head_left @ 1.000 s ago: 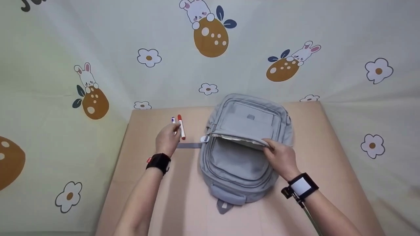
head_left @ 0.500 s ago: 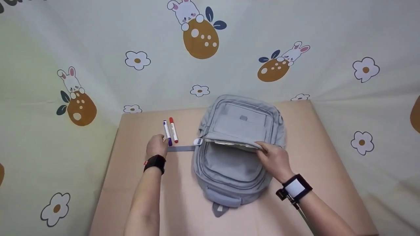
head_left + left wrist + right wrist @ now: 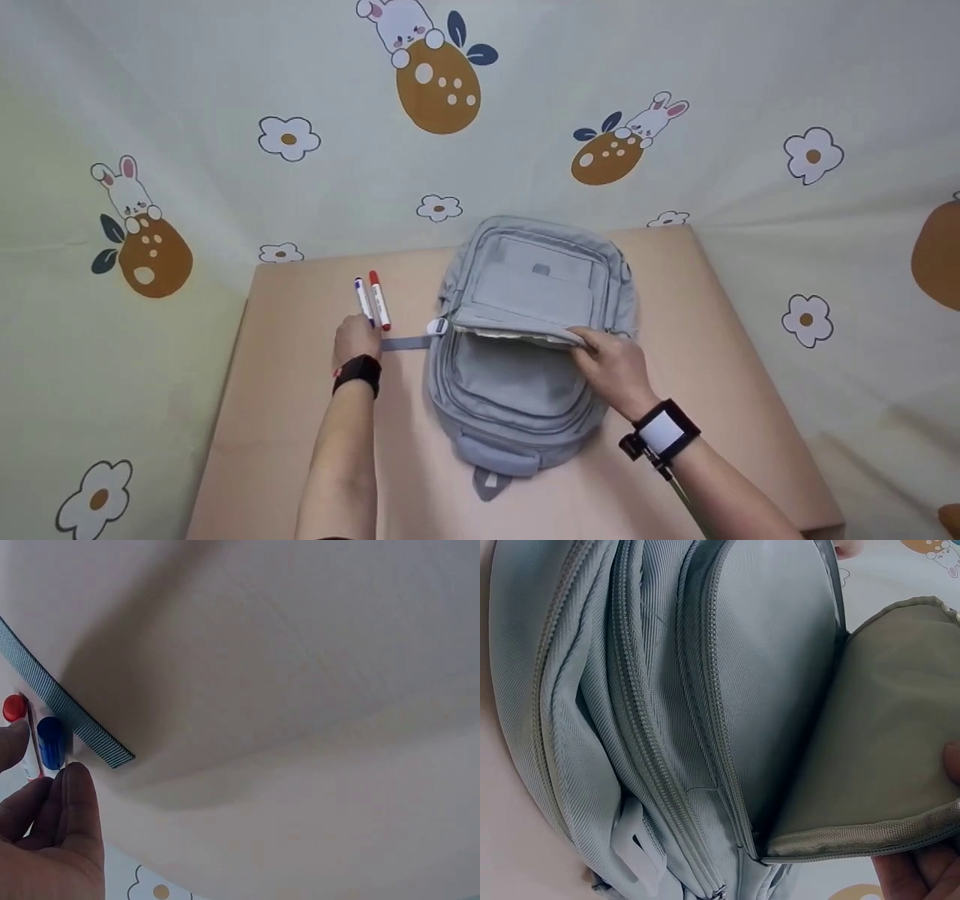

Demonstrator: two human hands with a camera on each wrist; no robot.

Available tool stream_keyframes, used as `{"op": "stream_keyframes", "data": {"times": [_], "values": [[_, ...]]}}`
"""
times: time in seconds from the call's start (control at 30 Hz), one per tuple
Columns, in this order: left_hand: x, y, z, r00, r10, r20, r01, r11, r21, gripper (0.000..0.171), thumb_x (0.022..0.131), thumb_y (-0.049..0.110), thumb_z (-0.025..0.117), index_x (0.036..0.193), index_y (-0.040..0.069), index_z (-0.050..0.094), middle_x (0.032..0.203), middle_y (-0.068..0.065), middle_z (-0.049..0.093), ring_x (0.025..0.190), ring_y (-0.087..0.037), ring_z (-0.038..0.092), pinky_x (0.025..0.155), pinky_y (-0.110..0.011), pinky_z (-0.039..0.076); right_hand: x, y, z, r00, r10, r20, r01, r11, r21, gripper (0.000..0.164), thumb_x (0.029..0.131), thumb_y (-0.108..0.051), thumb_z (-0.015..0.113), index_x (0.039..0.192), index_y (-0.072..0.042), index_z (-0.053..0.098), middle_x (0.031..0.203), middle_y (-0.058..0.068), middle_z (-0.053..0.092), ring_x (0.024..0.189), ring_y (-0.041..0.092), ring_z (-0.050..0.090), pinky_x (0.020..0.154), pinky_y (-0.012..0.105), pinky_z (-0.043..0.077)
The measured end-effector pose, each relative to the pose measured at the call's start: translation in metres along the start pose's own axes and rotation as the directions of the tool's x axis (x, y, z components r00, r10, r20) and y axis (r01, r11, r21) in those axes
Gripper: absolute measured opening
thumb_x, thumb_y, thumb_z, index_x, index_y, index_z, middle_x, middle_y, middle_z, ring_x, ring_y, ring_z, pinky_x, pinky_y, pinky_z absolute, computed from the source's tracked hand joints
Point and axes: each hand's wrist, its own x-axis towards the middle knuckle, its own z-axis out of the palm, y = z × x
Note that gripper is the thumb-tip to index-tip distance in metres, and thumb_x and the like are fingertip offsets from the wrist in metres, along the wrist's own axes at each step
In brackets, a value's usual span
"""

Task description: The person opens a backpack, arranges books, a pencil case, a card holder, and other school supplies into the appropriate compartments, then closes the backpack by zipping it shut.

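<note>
A grey backpack [image 3: 517, 416] lies on the table with its front pocket unzipped. My right hand [image 3: 615, 367] pinches the edge of the pocket flap [image 3: 877, 742] and holds it raised, so the pocket's inside shows. A blue-capped marker [image 3: 364, 300] and a red-capped marker [image 3: 380, 301] lie side by side left of the backpack. My left hand [image 3: 356, 341] is at the near end of the blue marker. In the left wrist view its thumb and fingers [image 3: 79, 802] stand apart on either side of the blue cap [image 3: 51, 741].
A grey strap [image 3: 406, 343] stretches from the backpack toward my left hand, just in front of the markers. The beige table [image 3: 285, 420] meets a cloth backdrop [image 3: 360, 180] printed with rabbits and flowers. A carry handle [image 3: 495, 456] is at the backpack's near end.
My left hand has drawn back toward me from over the markers to the blue marker's near end. The right hand keeps holding the flap up. The head view has shifted slightly right.
</note>
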Motion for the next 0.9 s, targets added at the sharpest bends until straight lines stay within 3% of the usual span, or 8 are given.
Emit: {"op": "stream_keyframes", "data": {"times": [0.33,0.5,0.77,0.9], "values": [[0.012,0.0,-0.006,0.999,-0.042,0.019,0.04,0.996,0.085,0.018,0.1,0.001,0.05,0.092,-0.006,0.065,0.086,-0.017,0.061,0.075,-0.032,0.058,0.072,-0.047,0.048,-0.001,0.001,0.0,1.0,0.007,0.019,-0.007,1.0,-0.002,0.03,0.085,-0.001,0.077,0.113,-0.01,0.077,0.106,0.008,0.077,0.085,0.024,0.074,0.072,0.041,0.059],[0.012,0.002,-0.01,0.994,-0.097,0.058,0.092,0.993,0.074,0.018,0.102,0.003,0.049,0.099,-0.005,0.064,0.09,-0.017,0.058,0.079,-0.032,0.057,0.072,-0.044,0.046,-0.003,0.002,0.002,1.0,-0.004,0.02,0.004,1.0,-0.004,0.03,0.084,-0.001,0.076,0.113,-0.009,0.077,0.105,0.008,0.077,0.085,0.025,0.074,0.073,0.041,0.059],[0.012,-0.002,-0.013,0.997,-0.074,0.034,0.072,0.996,0.046,0.019,0.099,0.001,0.049,0.093,-0.005,0.065,0.087,-0.018,0.064,0.077,-0.032,0.058,0.072,-0.046,0.047,-0.004,0.003,0.001,0.999,0.004,0.033,-0.004,1.0,0.003,0.028,0.088,-0.003,0.075,0.115,-0.011,0.077,0.105,0.005,0.077,0.076,0.014,0.07,0.069,0.04,0.058],[0.011,-0.008,-0.017,0.998,-0.063,0.019,0.063,0.998,0.015,0.017,0.097,0.004,0.053,0.091,-0.005,0.065,0.083,-0.016,0.062,0.074,-0.032,0.057,0.07,-0.045,0.046,-0.004,0.004,0.001,1.0,0.009,0.027,-0.009,1.0,0.004,0.028,0.087,-0.004,0.076,0.115,-0.011,0.077,0.106,0.006,0.077,0.08,0.019,0.072,0.07,0.041,0.058]]}}
